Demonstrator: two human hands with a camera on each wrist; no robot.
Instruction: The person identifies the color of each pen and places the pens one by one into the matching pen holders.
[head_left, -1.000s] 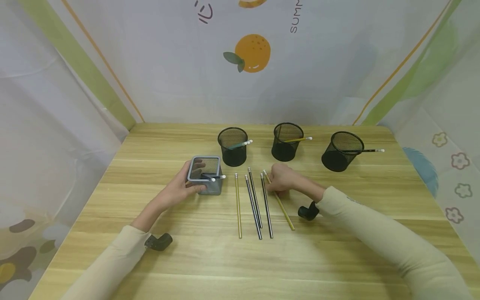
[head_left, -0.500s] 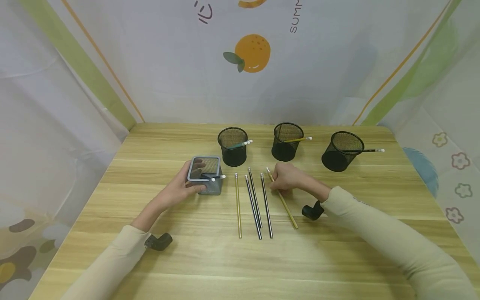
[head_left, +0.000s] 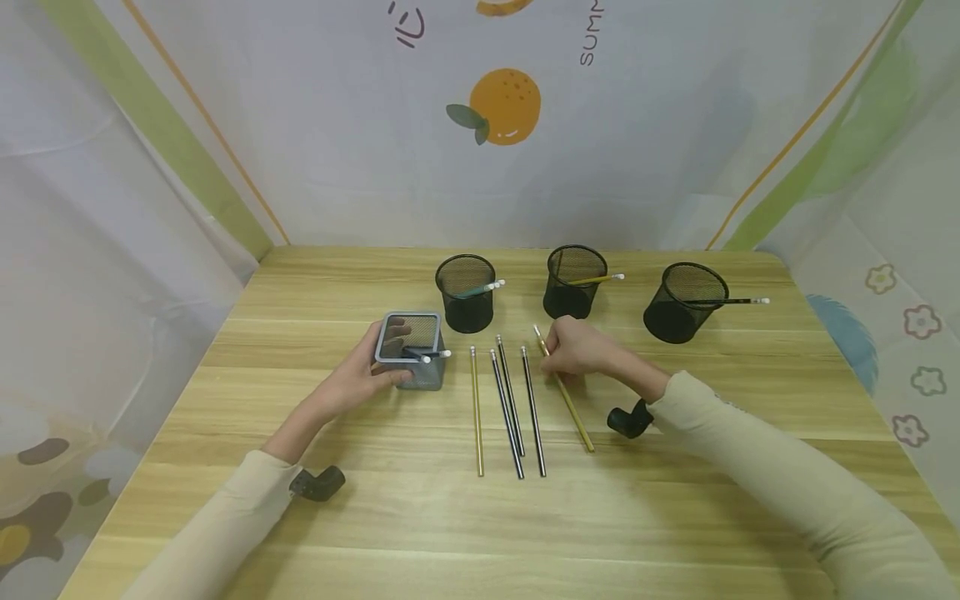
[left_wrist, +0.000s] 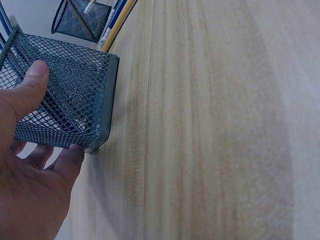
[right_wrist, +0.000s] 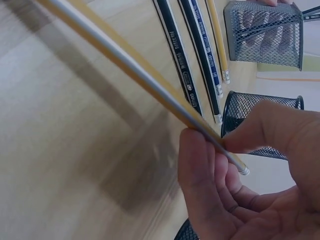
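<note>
My left hand (head_left: 358, 377) grips a grey square mesh pen holder (head_left: 423, 379) from its left side, thumb in front and fingers behind. Two dark pencils (head_left: 437, 354) lean inside it; the left wrist view shows the thumb flat on the holder's mesh (left_wrist: 75, 90). Between thumb and fingertips, my right hand (head_left: 577, 346) pinches a yellow pencil (head_left: 574, 412) near its eraser end. In the right wrist view that pencil (right_wrist: 130, 65) appears raised off the table. Left of it lie a black pencil (head_left: 534, 417), two more dark pencils (head_left: 506, 408) and another yellow pencil (head_left: 477, 417).
Three round black mesh pen holders stand behind: the left one (head_left: 468, 312) with green pencils, the middle one (head_left: 567, 302) with a yellow pencil, the right one (head_left: 672, 321) with a black pencil. A printed curtain (head_left: 337, 150) hangs behind the wooden table (head_left: 360, 533).
My right hand has shifted slightly right and away from me with the yellow pencil, which has separated from the black pencil beside it. The left hand and the grey holder stay still.
</note>
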